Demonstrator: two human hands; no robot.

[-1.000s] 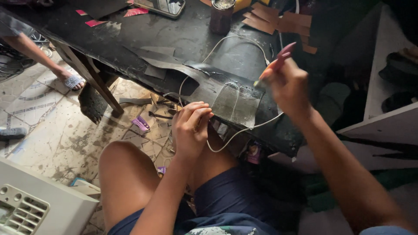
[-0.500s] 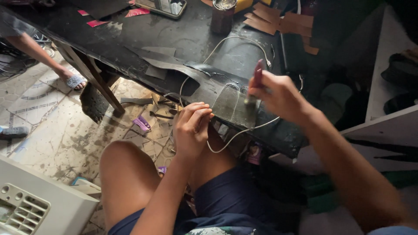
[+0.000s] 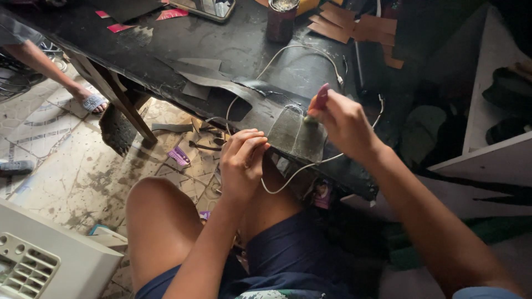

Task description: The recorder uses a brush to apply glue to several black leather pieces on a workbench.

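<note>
Black worktable (image 3: 166,50) carries tin can (image 3: 281,21), white cable (image 3: 299,50), cutouts (image 3: 343,25).

The right hand (image 3: 343,124) covers all but the pink tip of the brush (image 3: 321,97), whose bristles cannot be made out, while the left hand (image 3: 243,163) hides the near edge of the grey piece (image 3: 296,135) at the table's (image 3: 166,50) front edge.

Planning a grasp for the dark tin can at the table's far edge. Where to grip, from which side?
Grip the tin can around its cylindrical wall, coming from the near side. It stands upright and its top looks open and filled, so a top grasp seems poor. Brown cut pieces crowd its right; the black table is freer in front.
</note>
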